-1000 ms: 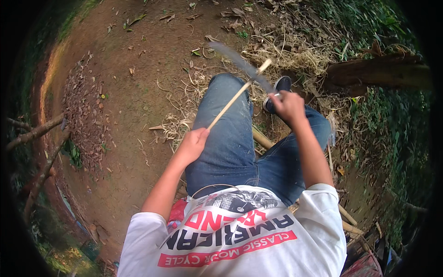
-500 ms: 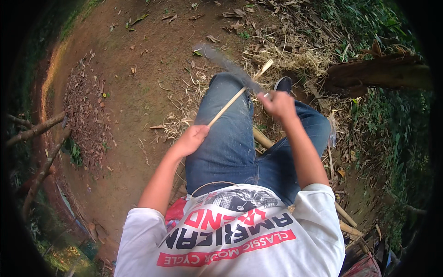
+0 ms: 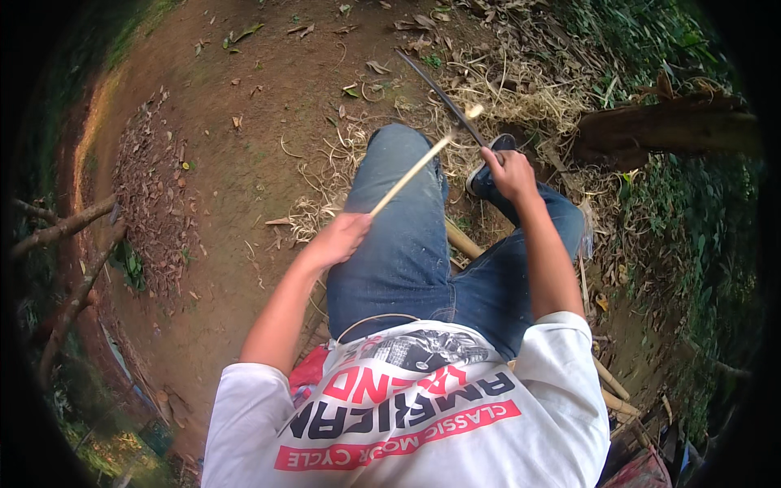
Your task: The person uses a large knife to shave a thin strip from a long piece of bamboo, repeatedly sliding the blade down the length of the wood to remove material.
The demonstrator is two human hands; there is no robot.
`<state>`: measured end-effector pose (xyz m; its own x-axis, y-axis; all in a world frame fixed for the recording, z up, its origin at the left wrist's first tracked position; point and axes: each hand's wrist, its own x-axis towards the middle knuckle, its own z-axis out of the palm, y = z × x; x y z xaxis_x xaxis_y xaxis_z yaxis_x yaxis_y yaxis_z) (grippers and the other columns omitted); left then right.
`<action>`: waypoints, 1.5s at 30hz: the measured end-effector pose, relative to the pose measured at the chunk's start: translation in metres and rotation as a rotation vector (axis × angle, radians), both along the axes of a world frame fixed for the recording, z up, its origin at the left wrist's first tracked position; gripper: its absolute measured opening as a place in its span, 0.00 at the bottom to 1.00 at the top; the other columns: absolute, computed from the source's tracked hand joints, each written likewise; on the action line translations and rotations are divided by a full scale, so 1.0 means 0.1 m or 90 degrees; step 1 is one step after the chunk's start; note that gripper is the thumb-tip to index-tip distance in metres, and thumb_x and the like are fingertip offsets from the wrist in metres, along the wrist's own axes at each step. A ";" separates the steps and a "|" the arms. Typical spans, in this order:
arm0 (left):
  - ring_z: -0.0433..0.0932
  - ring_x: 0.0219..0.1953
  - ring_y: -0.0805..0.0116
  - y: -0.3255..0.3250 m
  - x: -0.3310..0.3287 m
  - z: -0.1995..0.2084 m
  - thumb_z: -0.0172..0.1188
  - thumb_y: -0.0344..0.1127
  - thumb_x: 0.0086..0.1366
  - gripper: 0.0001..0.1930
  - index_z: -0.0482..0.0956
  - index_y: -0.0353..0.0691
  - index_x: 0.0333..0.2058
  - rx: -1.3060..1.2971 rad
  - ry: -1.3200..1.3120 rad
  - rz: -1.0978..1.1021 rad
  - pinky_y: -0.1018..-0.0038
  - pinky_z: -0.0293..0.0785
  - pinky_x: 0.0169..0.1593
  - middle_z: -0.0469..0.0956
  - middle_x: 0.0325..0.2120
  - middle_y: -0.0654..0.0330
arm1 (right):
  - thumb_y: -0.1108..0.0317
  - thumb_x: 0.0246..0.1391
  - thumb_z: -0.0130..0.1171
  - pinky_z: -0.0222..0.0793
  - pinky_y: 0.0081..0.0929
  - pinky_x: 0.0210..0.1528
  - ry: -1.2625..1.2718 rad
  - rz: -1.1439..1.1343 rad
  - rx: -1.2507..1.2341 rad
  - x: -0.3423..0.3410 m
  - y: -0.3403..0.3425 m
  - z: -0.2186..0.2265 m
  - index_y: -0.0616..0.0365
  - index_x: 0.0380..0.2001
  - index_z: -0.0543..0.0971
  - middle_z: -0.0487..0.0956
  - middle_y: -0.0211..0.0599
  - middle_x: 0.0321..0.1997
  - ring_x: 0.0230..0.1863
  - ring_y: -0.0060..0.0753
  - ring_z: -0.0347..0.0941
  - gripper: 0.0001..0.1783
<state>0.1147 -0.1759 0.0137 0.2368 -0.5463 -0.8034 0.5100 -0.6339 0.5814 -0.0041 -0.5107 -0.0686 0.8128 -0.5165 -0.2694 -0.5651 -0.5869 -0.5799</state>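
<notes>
So this thin, pale, pretty straight stick (image 3: pixel 411 176) is slanting out over the jeans (image 3: pixel 390 244), left thigh side. The left hand (image 3: pixel 340 238) is gripping its near end, forearm angling inward. Farther out, the right hand (image 3: pixel 512 173) is clutching a long dark blade (image 3: pixel 443 98), arm reaching forward, blade pointing up-left. A pale bit (image 3: pixel 474 110) is showing just past it; can't tell if it's joined on. Curly dry strips (image 3: pixel 537 110) are lying beyond, near a brown log (image 3: pixel 667 130).

Left fingers (image 3: pixel 359 223) hold stick (image 3: pixel 411 175); right fingers (image 3: pixel 498 165) hold knife (image 3: pixel 444 99).
</notes>
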 end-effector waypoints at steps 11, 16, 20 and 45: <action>0.49 0.11 0.85 0.08 -0.07 -0.15 0.44 0.46 0.74 0.18 0.63 0.48 0.24 -0.041 -0.036 -0.004 0.82 0.45 0.13 0.53 0.12 0.78 | 0.28 0.51 0.46 0.74 0.45 0.40 0.107 0.054 -0.115 -0.01 0.09 0.24 0.56 0.29 0.84 0.82 0.48 0.27 0.34 0.54 0.80 0.39; 0.51 0.11 0.85 0.03 -0.06 -0.22 0.45 0.45 0.74 0.17 0.64 0.48 0.24 -0.059 -0.114 -0.017 0.83 0.47 0.14 0.54 0.13 0.77 | 0.29 0.54 0.45 0.70 0.48 0.45 0.137 -0.258 -0.097 -0.50 -0.53 0.07 0.71 0.26 0.81 0.79 0.65 0.29 0.40 0.63 0.77 0.45; 0.51 0.11 0.85 -0.04 -0.10 -0.17 0.46 0.44 0.73 0.16 0.64 0.48 0.24 -0.064 -0.018 0.007 0.82 0.46 0.14 0.55 0.12 0.77 | 0.35 0.53 0.53 0.69 0.44 0.39 0.046 -0.275 0.053 -0.51 -0.02 0.18 0.68 0.22 0.80 0.79 0.57 0.23 0.32 0.57 0.77 0.38; 0.44 0.10 0.85 -0.02 0.15 -0.10 0.45 0.54 0.72 0.23 0.58 0.51 0.20 0.001 0.143 0.001 0.81 0.38 0.14 0.50 0.11 0.78 | 0.29 0.48 0.52 0.71 0.45 0.31 0.001 0.103 -0.087 -0.04 0.49 0.17 0.62 0.17 0.79 0.77 0.52 0.18 0.26 0.55 0.76 0.40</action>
<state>0.1302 -0.1781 0.0038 0.0533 -0.5446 -0.8370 0.6277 -0.6336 0.4522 -0.0085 -0.4615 -0.0521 0.8878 -0.4110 -0.2072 -0.4579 -0.7433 -0.4876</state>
